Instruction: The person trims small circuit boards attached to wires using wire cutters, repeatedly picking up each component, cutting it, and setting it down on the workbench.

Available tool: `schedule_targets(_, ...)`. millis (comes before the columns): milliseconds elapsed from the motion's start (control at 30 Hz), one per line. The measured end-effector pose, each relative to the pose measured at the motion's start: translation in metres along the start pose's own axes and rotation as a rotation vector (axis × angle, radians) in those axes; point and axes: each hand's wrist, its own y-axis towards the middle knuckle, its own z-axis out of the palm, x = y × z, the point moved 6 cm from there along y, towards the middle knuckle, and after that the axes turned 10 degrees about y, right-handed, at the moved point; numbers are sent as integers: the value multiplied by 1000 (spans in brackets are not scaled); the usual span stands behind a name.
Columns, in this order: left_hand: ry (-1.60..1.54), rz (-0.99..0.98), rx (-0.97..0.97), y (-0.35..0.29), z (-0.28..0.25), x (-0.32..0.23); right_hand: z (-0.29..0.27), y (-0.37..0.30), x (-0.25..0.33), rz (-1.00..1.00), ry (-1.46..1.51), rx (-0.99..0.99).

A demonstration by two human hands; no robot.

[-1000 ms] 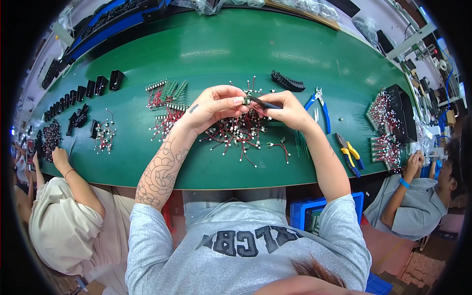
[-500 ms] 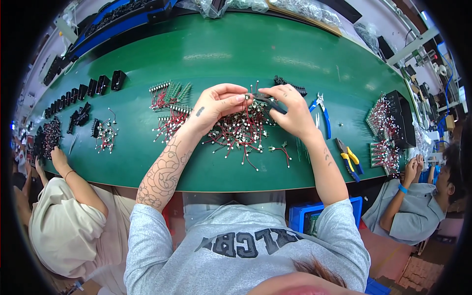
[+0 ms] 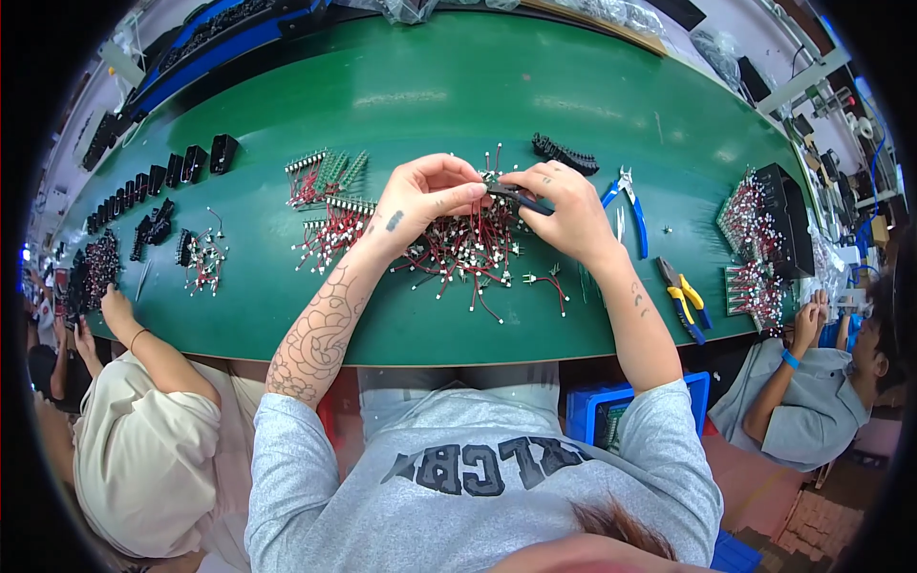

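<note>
A: Left hand (image 3: pixel 430 199)?

B: Thumb and fingertips pinching a small connector piece (image 3: pixel 489 180), raised above the far part of the wire pile (image 3: pixel 468 253). Piece mostly hidden by the fingers; its exact form cannot be told

A: Right hand (image 3: pixel 564 210)?

B: Fingers curled around a black-handled hand tool (image 3: pixel 528 201), nose pointing left to the other hand's fingertips, over the far right part of the pile. Whether its nose is clamped cannot be told

A: Composition of the pile?

B: Red leads with white plugs, tangled, lying on the green worktop (image 3: pixel 439 334). One loose connector lead (image 3: pixel 556 284) just beside it, to the right

A: Left of the pile?

B: Near it, green circuit strips (image 3: pixel 330 172) with red wires; well apart, a smaller connector cluster (image 3: pixel 204 263); farther left and beyond, a row of black housings (image 3: pixel 194 164)

A: Right of it?

B: Beyond and to the right, a ridged black strip (image 3: pixel 565 155); then blue-handled cutters (image 3: pixel 640 229), spread apart; nearer the worktop's front edge, yellow-and-blue pliers (image 3: pixel 682 303); far right, a black box (image 3: pixel 791 239) beside more wired boards (image 3: pixel 750 229)
</note>
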Motion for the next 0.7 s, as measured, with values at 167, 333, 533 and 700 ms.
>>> schedule_targets(167,-48,5,16,1,-1,2,0,1,0,40,158,-6)
schedule_targets(333,-146,5,23,4,-1,14,3,2,-4,70,272,-8)
schedule_targets(533,-147,27,33,1,0,7,5,1,-3,131,370,-39)
schedule_targets(700,-167,47,42,2,-1,6,9,0,-8,200,427,-11)
